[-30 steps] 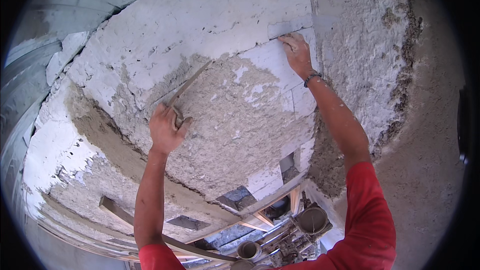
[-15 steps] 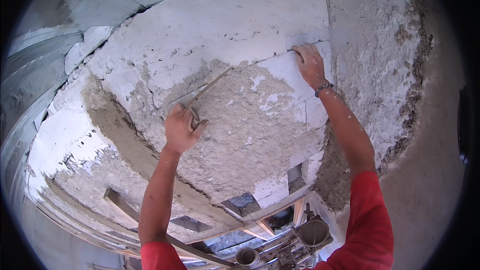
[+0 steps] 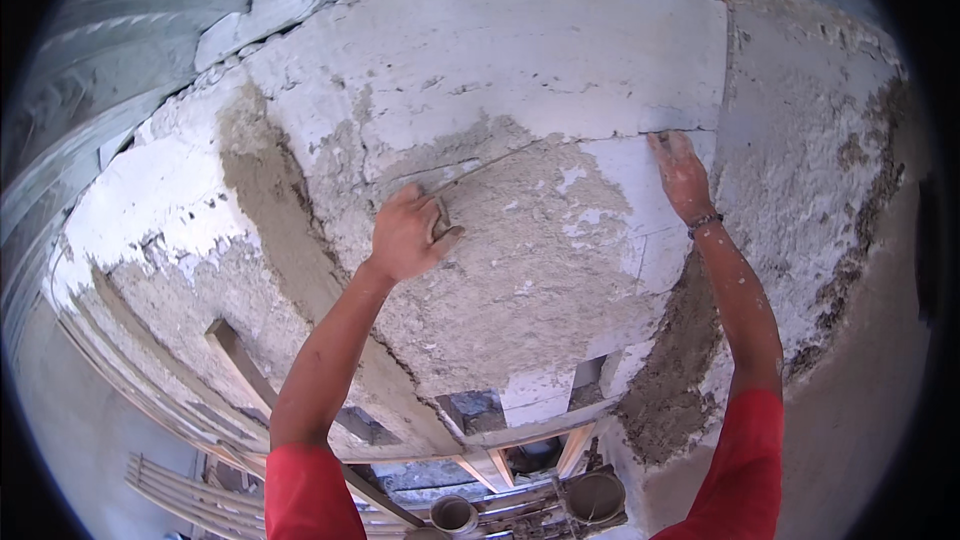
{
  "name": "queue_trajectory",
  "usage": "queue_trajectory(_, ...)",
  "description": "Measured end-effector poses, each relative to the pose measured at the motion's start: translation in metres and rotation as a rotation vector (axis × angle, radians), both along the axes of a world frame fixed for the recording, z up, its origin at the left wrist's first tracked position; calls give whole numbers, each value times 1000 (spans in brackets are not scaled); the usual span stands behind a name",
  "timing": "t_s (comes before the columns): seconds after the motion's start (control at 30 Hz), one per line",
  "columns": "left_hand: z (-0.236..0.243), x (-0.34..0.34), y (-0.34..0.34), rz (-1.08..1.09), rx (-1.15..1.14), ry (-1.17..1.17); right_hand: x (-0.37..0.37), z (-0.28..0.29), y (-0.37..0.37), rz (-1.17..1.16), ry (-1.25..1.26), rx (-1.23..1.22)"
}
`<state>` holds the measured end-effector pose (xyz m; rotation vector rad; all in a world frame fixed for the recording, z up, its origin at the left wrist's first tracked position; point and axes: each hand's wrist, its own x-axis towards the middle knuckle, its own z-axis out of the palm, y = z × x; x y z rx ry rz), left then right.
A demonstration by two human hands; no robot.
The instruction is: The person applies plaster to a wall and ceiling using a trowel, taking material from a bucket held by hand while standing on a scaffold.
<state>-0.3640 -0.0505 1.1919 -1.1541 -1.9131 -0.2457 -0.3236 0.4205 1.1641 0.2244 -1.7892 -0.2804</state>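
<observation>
Currently, a thin tool (image 3: 490, 166) is held in the left hand (image 3: 412, 230), center of frame; its fingers are curled around the near end, thumb stuck out to the right. The tool is slanted up and right, near or against the upper edge of the rough patch (image 3: 500, 280) on the wall (image 3: 560, 50). The right hand (image 3: 682, 178) is placed right of center, upper half, fingertips set at a crack (image 3: 695, 130) above a white area. Its fingers are bent and bunched; whether anything is gripped cannot be told. A bracelet (image 3: 705, 224) is worn on the right wrist. Red sleeves (image 3: 314, 495) are seen at lower left-center and lower right. A brown band (image 3: 265, 190) is seen left of the left hand, another below the right forearm. Two buckets (image 3: 594, 497) are seen bottom center-right. A beam (image 3: 240, 365) is seen lower left, partly covered by the left arm.
</observation>
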Motion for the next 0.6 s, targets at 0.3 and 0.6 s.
queue_trajectory(0.3, -4, -8, -5, -2, 3, -9, -3, 33, 5, 260, -53, -122)
queue_trajectory(0.6, -5, -1, -8, 25, -4, 15, 1, 45, 27, 83, -86, -83)
